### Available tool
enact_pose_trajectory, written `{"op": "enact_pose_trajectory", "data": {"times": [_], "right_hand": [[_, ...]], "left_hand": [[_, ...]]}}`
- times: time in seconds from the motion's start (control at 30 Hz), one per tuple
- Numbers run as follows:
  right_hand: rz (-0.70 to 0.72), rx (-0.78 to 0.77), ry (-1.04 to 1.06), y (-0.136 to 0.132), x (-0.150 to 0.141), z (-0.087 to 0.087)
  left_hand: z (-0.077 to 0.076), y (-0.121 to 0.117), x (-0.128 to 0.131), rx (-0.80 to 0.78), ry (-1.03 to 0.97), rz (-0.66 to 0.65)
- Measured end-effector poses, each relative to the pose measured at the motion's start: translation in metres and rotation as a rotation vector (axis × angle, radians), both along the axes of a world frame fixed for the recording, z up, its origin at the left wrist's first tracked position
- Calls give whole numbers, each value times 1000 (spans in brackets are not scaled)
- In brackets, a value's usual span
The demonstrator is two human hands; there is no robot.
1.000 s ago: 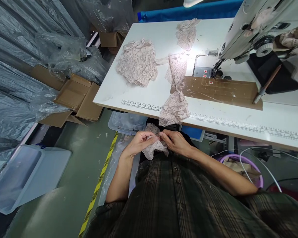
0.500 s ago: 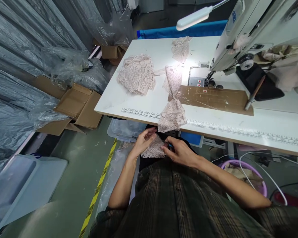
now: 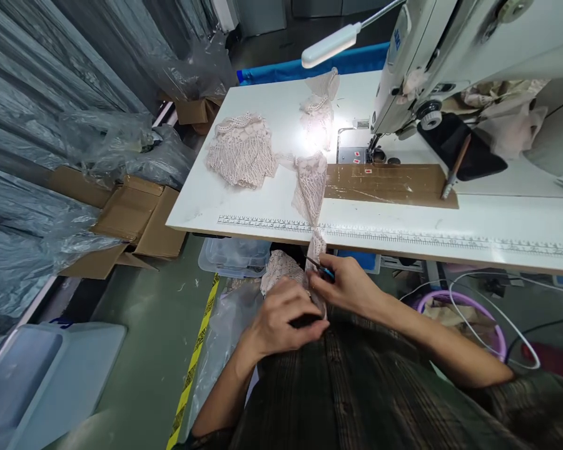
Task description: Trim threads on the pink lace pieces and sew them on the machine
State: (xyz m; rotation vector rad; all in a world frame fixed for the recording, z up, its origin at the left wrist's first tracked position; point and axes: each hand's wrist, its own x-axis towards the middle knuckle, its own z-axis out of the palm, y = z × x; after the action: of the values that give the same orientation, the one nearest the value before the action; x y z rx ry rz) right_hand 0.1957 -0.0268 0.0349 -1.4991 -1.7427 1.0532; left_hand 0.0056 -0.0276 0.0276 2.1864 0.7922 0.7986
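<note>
A strip of pale pink lace (image 3: 310,181) runs from the table over its front edge towards my lap. Its lower end is pinched in the thumb and fingers of my left hand (image 3: 281,319), close to my shirt. My right hand (image 3: 351,286) is closed round thread snips (image 3: 327,271) with a dark blade and a bit of blue; the blade lies against the lace just below the table edge. Behind my left hand another lace piece (image 3: 280,267) rests on my lap, partly hidden. A lace pile (image 3: 243,153) and more lace (image 3: 319,111) lie on the table.
The sewing machine (image 3: 403,81) stands at the right, under a lit lamp (image 3: 331,46). A brown cardboard strip (image 3: 389,185) and a printed ruler (image 3: 263,223) lie along the table front (image 3: 197,206). Open cardboard boxes (image 3: 129,209) and a plastic bin (image 3: 75,375) sit at the left.
My left hand has moved right and nearer my body. The lace strip is pulled taut over the table edge, and the back lace has shifted. The lap piece is left behind my left hand.
</note>
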Motion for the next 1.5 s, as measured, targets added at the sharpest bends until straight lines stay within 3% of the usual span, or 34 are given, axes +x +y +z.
{"op": "enact_pose_trajectory", "data": {"times": [0.07,0.13,0.27,0.37,0.47,0.63,0.7,0.87,1.27,1.5], "right_hand": [[153,-33,136,-6,-3,2],[342,-50,254,-13,-8,5],[577,-45,322,-24,-15,7],[626,-48,321,-27,-11,6],[626,-35,300,-23,3,5],[322,-72,225,-8,21,-3],[267,-112,214,-2,21,-10],[295,-132,161,8,6,-22],[362,-81,83,15,-2,-24],[267,-79,86,19,-15,-30]], "left_hand": [[-5,11,-8,-129,-184,200],[-11,22,-9,-403,-362,292],[-20,28,5,-1028,-566,61],[-23,21,11,-1218,-623,-5],[-24,19,4,-1184,-603,135],[-17,22,-9,-1084,-401,264],[-14,23,-10,-1036,-355,292],[-11,22,-6,-921,-270,307],[-3,16,-9,-797,-192,378],[-10,17,-8,-796,-213,404]]}}
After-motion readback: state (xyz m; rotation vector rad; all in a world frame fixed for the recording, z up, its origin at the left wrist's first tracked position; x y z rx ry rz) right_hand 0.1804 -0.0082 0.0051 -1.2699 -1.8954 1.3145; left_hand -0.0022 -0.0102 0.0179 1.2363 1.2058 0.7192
